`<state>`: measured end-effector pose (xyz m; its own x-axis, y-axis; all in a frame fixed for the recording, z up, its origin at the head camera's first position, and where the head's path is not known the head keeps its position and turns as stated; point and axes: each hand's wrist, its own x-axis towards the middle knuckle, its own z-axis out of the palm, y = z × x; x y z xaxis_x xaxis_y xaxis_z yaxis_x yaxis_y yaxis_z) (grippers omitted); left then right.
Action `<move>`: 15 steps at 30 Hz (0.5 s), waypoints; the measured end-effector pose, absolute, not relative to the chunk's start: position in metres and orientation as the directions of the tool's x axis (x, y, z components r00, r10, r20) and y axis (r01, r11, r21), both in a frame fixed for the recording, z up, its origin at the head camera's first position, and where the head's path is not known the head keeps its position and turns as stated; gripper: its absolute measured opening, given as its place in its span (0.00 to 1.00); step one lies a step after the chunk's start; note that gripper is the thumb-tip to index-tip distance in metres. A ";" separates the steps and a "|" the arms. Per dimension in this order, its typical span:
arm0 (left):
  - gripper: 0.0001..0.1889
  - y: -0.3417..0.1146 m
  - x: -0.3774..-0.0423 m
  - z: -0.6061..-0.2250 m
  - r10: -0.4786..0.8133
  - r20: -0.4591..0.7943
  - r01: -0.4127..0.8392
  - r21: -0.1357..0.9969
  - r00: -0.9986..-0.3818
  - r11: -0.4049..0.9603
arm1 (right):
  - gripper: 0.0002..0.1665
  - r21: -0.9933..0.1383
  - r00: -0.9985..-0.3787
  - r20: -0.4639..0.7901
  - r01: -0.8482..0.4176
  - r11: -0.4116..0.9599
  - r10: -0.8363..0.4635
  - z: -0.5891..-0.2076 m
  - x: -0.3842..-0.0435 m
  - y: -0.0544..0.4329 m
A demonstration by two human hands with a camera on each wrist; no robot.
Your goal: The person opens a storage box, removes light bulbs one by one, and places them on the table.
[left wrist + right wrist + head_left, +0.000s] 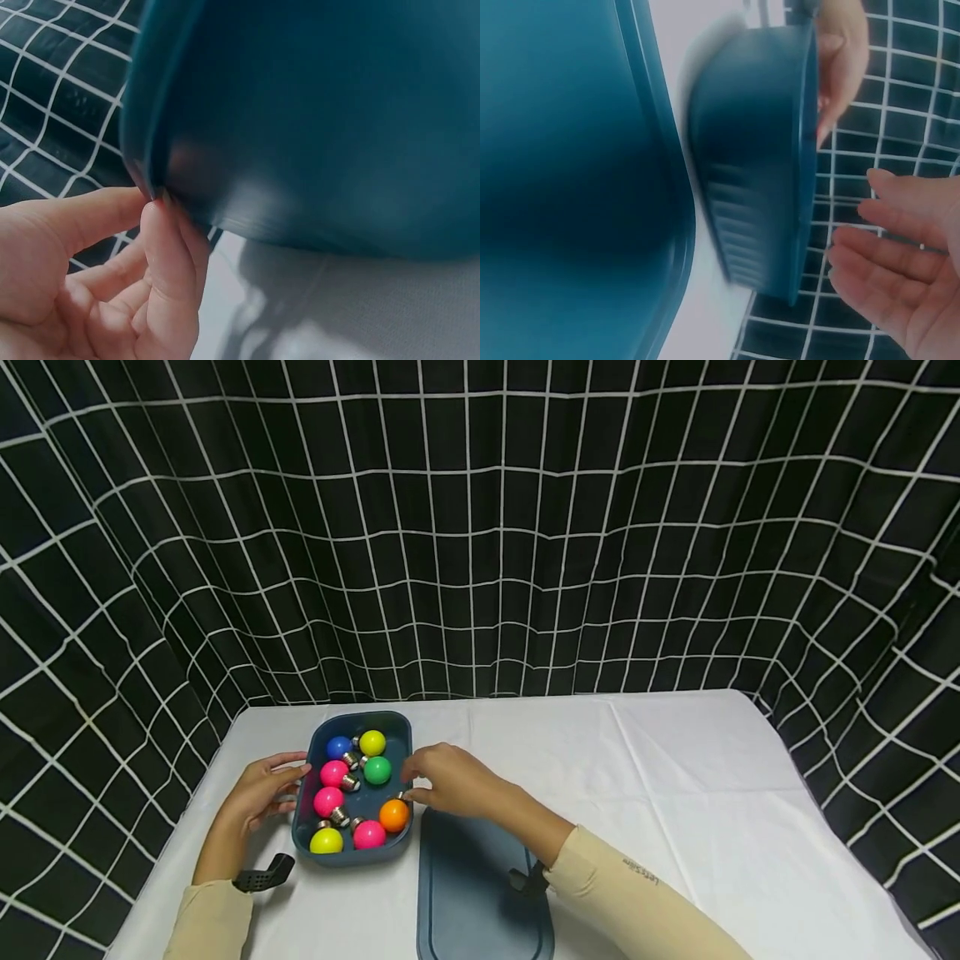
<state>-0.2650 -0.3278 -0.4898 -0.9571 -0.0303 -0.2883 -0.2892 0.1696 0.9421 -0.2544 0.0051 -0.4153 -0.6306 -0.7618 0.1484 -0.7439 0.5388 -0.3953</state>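
Note:
A blue-grey plastic container (352, 858) holds several round coloured light bulbs with metal screw bases. Among them are a blue bulb (339, 747), a green bulb (377, 770), an orange bulb (393, 816), plus yellow and pink ones. At the container's left side, my left hand (258, 789) pinches the rim between thumb and fingers, as the left wrist view shows close up. My right hand (453, 779) is beside the right rim with fingers loosely bent. In the right wrist view this hand (900, 255) holds nothing, and a gap shows between its fingertips and the container (754, 150).
A flat blue-grey lid (483, 893) lies right of the container, under my right forearm. White cloth (675, 793) covers the table. A black curtain with a white grid (487, 543) encloses the back and both sides.

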 end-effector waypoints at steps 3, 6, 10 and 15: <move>0.33 -0.329 -0.265 -0.488 -0.026 -0.282 -0.282 0.945 -0.959 0.165 | 0.15 -0.384 -0.615 0.119 -0.753 0.535 -0.780 -0.414 -0.255 -0.004; 0.33 -0.330 -0.265 -0.487 -0.021 -0.288 -0.287 0.944 -0.957 0.162 | 0.16 -0.364 -0.591 0.073 -0.766 0.530 -0.803 -0.415 -0.256 -0.014; 0.33 -0.329 -0.266 -0.487 -0.026 -0.297 -0.297 0.943 -0.955 0.151 | 0.16 -0.307 -0.570 0.008 -0.783 0.541 -0.822 -0.420 -0.257 -0.026; 0.33 -0.329 -0.265 -0.489 -0.020 -0.309 -0.308 0.941 -0.951 0.137 | 0.21 -0.234 -0.579 -0.080 -0.781 0.580 -0.812 -0.429 -0.258 -0.038</move>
<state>-0.2653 -0.3290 -0.4890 -0.9510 -0.0204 -0.3085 -0.3084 0.1366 0.9414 -0.2576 -0.0375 -0.4288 -0.5787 -0.8116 -0.0804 -0.7805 0.5797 -0.2340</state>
